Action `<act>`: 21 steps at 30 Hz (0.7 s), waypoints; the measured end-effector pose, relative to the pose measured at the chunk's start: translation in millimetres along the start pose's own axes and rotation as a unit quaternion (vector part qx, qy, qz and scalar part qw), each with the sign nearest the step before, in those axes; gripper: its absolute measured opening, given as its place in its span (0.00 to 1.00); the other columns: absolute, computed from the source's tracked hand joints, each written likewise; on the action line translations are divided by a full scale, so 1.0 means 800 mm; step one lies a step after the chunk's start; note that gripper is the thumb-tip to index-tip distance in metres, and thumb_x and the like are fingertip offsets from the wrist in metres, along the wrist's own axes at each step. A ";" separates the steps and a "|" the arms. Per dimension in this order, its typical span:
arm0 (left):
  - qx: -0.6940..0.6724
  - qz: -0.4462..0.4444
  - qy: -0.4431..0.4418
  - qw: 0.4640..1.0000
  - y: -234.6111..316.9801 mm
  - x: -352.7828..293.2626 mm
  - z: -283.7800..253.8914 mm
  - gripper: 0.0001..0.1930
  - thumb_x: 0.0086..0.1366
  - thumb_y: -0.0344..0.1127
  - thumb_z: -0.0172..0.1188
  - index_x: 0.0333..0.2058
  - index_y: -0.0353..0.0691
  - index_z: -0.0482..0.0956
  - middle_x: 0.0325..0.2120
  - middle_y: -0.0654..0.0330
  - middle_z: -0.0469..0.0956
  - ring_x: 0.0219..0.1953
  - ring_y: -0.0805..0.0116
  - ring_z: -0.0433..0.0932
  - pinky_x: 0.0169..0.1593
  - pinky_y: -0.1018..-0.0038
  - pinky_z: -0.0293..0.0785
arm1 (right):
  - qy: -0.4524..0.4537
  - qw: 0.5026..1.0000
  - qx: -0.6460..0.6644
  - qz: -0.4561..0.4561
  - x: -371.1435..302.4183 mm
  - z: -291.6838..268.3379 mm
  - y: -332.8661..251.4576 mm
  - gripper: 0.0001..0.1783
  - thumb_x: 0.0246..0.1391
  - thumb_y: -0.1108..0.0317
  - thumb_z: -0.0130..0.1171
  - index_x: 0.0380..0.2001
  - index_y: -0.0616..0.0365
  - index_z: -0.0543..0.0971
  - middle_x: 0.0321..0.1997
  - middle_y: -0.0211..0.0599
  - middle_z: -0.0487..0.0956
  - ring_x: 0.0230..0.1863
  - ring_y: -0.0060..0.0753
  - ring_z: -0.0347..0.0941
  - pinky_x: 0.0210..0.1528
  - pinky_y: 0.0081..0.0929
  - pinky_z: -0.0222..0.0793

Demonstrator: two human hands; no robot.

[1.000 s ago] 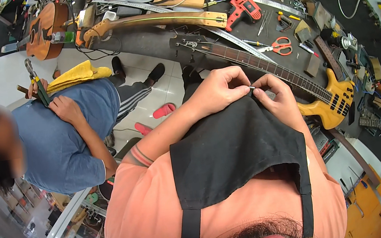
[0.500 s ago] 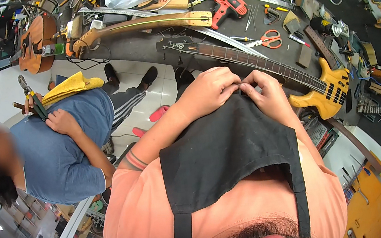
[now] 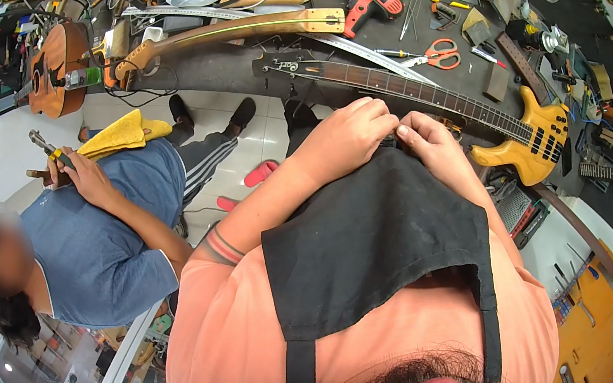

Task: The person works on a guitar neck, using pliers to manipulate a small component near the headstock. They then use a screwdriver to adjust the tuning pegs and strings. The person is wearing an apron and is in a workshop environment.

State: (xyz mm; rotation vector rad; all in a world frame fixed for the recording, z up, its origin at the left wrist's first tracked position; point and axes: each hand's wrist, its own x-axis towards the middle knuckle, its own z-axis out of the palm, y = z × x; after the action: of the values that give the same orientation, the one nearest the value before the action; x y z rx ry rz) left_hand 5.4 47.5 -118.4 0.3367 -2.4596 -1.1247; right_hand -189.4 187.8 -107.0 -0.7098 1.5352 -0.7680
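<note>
In front of my black apron (image 3: 375, 236), my two hands meet with their fingertips close together. My left hand (image 3: 357, 131) is closed, its fingers curled inward. My right hand (image 3: 428, 139) faces it, thumb and fingers pinched. Whatever lies between the fingertips is too small to make out. Just beyond my hands, a bass guitar (image 3: 517, 154) with a yellow wooden body lies along the bench's near edge. Its dark neck slants up to the left, ending in a black headstock above my left hand.
Orange-handled scissors (image 3: 444, 54), a red power drill (image 3: 376, 1) and a loose guitar neck (image 3: 245, 32) lie on the cluttered bench. At left, a co-worker in a blue shirt (image 3: 107, 251) holds pliers (image 3: 49, 147) and has a yellow cloth (image 3: 118, 134). An acoustic guitar (image 3: 61, 65) is beyond.
My hands have shifted slightly right, still together, with the left hand turned more over the fingertips. The co-worker's hands and pliers have moved a little.
</note>
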 end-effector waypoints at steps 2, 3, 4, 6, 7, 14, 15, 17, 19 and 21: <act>0.017 -0.016 -0.011 1.000 -0.004 -0.003 0.001 0.07 0.64 0.26 0.68 0.41 0.39 0.84 0.37 0.57 0.81 0.44 0.52 0.82 0.47 0.59 0.81 | 0.011 0.999 -0.035 -0.018 0.003 0.004 0.000 0.13 0.78 0.63 0.61 0.42 0.64 0.79 0.34 0.28 0.78 0.37 0.21 0.69 0.42 0.30 0.71; 0.026 -0.028 -0.019 0.999 -0.004 -0.003 0.000 0.08 0.63 0.26 0.67 0.41 0.40 0.85 0.37 0.57 0.81 0.44 0.52 0.82 0.48 0.59 0.81 | 0.016 0.998 -0.057 -0.027 0.003 0.006 -0.005 0.12 0.78 0.64 0.61 0.43 0.64 0.79 0.34 0.28 0.78 0.37 0.21 0.69 0.42 0.29 0.71; 0.035 -0.040 -0.027 0.998 -0.005 -0.003 -0.001 0.08 0.63 0.26 0.67 0.41 0.40 0.85 0.38 0.57 0.81 0.45 0.52 0.82 0.48 0.58 0.80 | 0.021 0.996 -0.079 -0.036 0.003 0.008 -0.009 0.12 0.78 0.64 0.61 0.43 0.64 0.79 0.34 0.28 0.78 0.37 0.20 0.69 0.42 0.29 0.71; 0.099 -0.051 -0.004 0.994 -0.027 -0.003 -0.011 0.08 0.63 0.26 0.66 0.41 0.42 0.86 0.38 0.58 0.80 0.46 0.52 0.81 0.49 0.57 0.79 | 0.033 0.998 -0.041 -0.031 0.004 0.013 -0.012 0.11 0.77 0.65 0.62 0.44 0.64 0.80 0.34 0.28 0.78 0.37 0.20 0.70 0.42 0.28 0.71; 0.131 -0.057 0.006 0.990 -0.042 -0.004 -0.018 0.09 0.62 0.26 0.66 0.41 0.43 0.86 0.38 0.58 0.80 0.46 0.52 0.81 0.50 0.57 0.78 | 0.039 0.999 -0.021 -0.029 0.003 0.014 -0.013 0.10 0.77 0.65 0.63 0.45 0.64 0.80 0.34 0.28 0.78 0.37 0.20 0.70 0.42 0.27 0.71; 0.300 -0.173 0.029 0.938 -0.164 -0.045 -0.037 0.04 0.69 0.32 0.66 0.40 0.47 0.87 0.37 0.61 0.81 0.47 0.55 0.81 0.53 0.56 0.72 | 0.022 0.997 -0.068 -0.025 0.004 0.011 -0.014 0.10 0.75 0.67 0.64 0.47 0.64 0.81 0.36 0.29 0.81 0.39 0.18 0.74 0.44 0.26 0.74; 0.310 -0.170 0.017 0.935 -0.168 -0.046 -0.036 0.04 0.68 0.32 0.66 0.40 0.47 0.87 0.37 0.61 0.81 0.47 0.56 0.81 0.53 0.56 0.72 | 0.022 0.997 -0.067 -0.018 0.003 0.011 -0.019 0.10 0.75 0.67 0.64 0.47 0.64 0.81 0.37 0.29 0.81 0.39 0.18 0.75 0.45 0.26 0.74; 0.327 -0.161 0.001 0.931 -0.174 -0.046 -0.032 0.04 0.67 0.32 0.66 0.39 0.46 0.87 0.37 0.61 0.81 0.47 0.56 0.81 0.53 0.56 0.72 | 0.023 0.998 -0.066 -0.007 0.002 0.011 -0.024 0.10 0.75 0.67 0.64 0.47 0.64 0.81 0.37 0.29 0.81 0.39 0.18 0.75 0.45 0.26 0.74; 0.340 -0.148 -0.005 0.929 -0.174 -0.041 -0.026 0.04 0.67 0.31 0.66 0.39 0.45 0.86 0.37 0.61 0.81 0.48 0.56 0.81 0.53 0.56 0.72 | 0.025 0.998 -0.063 0.001 0.000 0.011 -0.027 0.10 0.75 0.67 0.64 0.47 0.64 0.81 0.37 0.29 0.81 0.39 0.18 0.75 0.45 0.26 0.74; 0.361 -0.137 -0.014 0.922 -0.172 -0.036 -0.024 0.03 0.67 0.30 0.65 0.39 0.44 0.85 0.37 0.60 0.81 0.48 0.56 0.81 0.53 0.56 0.72 | 0.024 0.998 -0.064 0.002 0.001 0.009 -0.024 0.10 0.75 0.66 0.64 0.47 0.64 0.81 0.37 0.29 0.81 0.39 0.18 0.75 0.45 0.26 0.74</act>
State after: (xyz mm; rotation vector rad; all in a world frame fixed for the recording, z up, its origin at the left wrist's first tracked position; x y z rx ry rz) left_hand 46.3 -43.0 -219.7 0.9032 -2.8328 -0.2494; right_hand -181.9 175.1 -92.9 -0.7864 1.6395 -0.6920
